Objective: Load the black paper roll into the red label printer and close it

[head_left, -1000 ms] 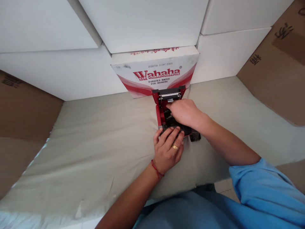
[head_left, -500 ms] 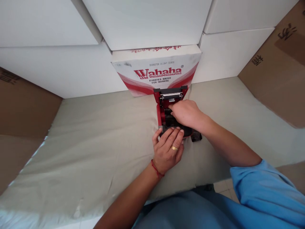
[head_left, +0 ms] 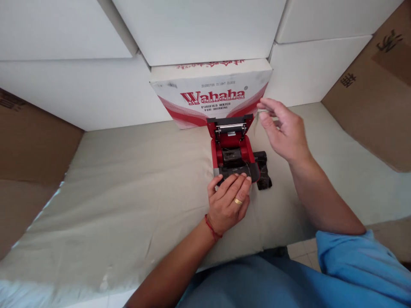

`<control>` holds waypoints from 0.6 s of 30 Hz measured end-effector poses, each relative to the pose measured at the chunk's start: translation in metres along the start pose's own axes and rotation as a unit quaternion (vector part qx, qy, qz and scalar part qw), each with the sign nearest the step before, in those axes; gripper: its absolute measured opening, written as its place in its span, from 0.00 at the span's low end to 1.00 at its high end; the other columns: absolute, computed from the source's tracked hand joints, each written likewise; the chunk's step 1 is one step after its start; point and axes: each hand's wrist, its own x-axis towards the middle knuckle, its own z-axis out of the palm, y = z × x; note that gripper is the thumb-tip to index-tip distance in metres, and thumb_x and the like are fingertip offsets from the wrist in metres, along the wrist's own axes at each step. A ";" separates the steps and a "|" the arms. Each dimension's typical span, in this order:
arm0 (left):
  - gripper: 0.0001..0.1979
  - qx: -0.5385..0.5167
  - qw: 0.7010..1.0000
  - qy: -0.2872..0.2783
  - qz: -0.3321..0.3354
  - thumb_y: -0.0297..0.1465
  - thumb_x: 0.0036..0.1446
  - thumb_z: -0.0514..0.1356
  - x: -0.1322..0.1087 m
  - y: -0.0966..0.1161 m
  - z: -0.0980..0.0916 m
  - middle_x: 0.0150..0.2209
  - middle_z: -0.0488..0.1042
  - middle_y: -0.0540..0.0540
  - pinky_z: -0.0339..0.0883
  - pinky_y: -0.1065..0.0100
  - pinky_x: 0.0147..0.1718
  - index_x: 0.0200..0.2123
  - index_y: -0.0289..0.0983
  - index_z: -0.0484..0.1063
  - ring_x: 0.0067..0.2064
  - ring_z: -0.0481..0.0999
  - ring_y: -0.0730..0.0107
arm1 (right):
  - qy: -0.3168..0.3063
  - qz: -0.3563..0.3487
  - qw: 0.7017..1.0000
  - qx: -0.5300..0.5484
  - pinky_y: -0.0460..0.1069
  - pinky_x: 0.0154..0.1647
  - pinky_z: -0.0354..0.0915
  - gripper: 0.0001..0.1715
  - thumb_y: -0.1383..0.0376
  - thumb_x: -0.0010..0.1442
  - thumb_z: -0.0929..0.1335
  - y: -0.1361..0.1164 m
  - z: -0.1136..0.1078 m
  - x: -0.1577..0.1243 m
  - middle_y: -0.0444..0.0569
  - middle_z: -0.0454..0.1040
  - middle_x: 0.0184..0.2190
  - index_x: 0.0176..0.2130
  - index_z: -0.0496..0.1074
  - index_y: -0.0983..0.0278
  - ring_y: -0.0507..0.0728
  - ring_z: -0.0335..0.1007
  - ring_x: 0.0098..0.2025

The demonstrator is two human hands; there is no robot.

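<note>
A small red and black device (head_left: 233, 149) with its lid swung up sits on the grey cloth-covered table (head_left: 128, 184), just in front of a Wahaha water carton (head_left: 210, 92). My left hand (head_left: 229, 203), wearing a gold ring and a red wrist thread, lies with fingers flat on the device's near black edge. My right hand (head_left: 284, 128) hovers in the air to the right of the raised lid, fingers loosely apart and holding nothing. A dark block (head_left: 263, 169) lies against the device's right side.
White foam boxes (head_left: 199, 30) are stacked along the back. Brown cardboard boxes stand at the left (head_left: 28, 145) and at the right (head_left: 372, 94). The cloth stretches wide on both sides of the device.
My right hand has lifted out of the device's open compartment and moved up and to the right. The compartment and the dark block beside it now show. My left hand has stayed put.
</note>
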 end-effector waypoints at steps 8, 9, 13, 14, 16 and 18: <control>0.21 -0.004 1.000 0.009 0.007 0.25 0.70 0.65 -0.002 -0.001 -0.001 0.51 0.92 0.44 0.59 0.54 0.76 0.64 0.39 0.78 0.54 0.91 0.61 | -0.058 -0.018 0.992 0.111 0.61 0.77 0.69 0.41 0.35 0.81 0.58 0.012 0.019 -0.020 0.53 0.86 0.64 0.62 0.85 0.55 0.63 0.81 0.70; 0.21 -0.008 1.000 0.011 0.010 0.24 0.69 0.64 -0.003 -0.001 -0.002 0.51 0.92 0.43 0.59 0.53 0.76 0.64 0.39 0.78 0.54 0.91 0.61 | -0.058 -0.023 0.992 0.106 0.62 0.78 0.67 0.40 0.36 0.82 0.58 0.010 0.015 -0.026 0.53 0.87 0.63 0.59 0.87 0.55 0.63 0.81 0.70; 0.22 -0.018 1.000 0.014 0.015 0.23 0.69 0.64 -0.004 0.002 -0.002 0.49 0.93 0.45 0.58 0.52 0.77 0.64 0.40 0.77 0.55 0.91 0.61 | -0.084 -0.075 0.992 0.060 0.67 0.83 0.59 0.29 0.48 0.84 0.60 0.011 0.009 -0.049 0.50 0.89 0.60 0.54 0.88 0.54 0.62 0.81 0.71; 0.22 -0.018 1.000 0.012 0.014 0.23 0.69 0.63 -0.004 0.002 -0.002 0.49 0.93 0.45 0.58 0.52 0.77 0.64 0.41 0.77 0.55 0.91 0.61 | -0.092 -0.088 0.991 0.044 0.67 0.83 0.59 0.28 0.52 0.84 0.61 0.013 0.010 -0.055 0.50 0.89 0.60 0.53 0.88 0.55 0.62 0.80 0.71; 0.22 -0.019 1.000 0.011 0.011 0.23 0.69 0.63 -0.005 0.004 -0.002 0.48 0.93 0.45 0.58 0.50 0.78 0.63 0.41 0.78 0.55 0.91 0.61 | -0.105 -0.106 0.989 0.007 0.68 0.84 0.57 0.26 0.56 0.83 0.61 0.018 0.014 -0.065 0.51 0.88 0.61 0.54 0.88 0.55 0.62 0.80 0.72; 0.19 -0.015 0.999 0.029 0.014 0.24 0.68 0.64 -0.006 0.005 -0.002 0.47 0.92 0.45 0.59 0.48 0.78 0.60 0.41 0.79 0.55 0.89 0.60 | -0.108 -0.116 0.987 -0.032 0.69 0.85 0.53 0.25 0.58 0.82 0.61 0.020 0.018 -0.074 0.51 0.86 0.63 0.57 0.87 0.55 0.62 0.78 0.73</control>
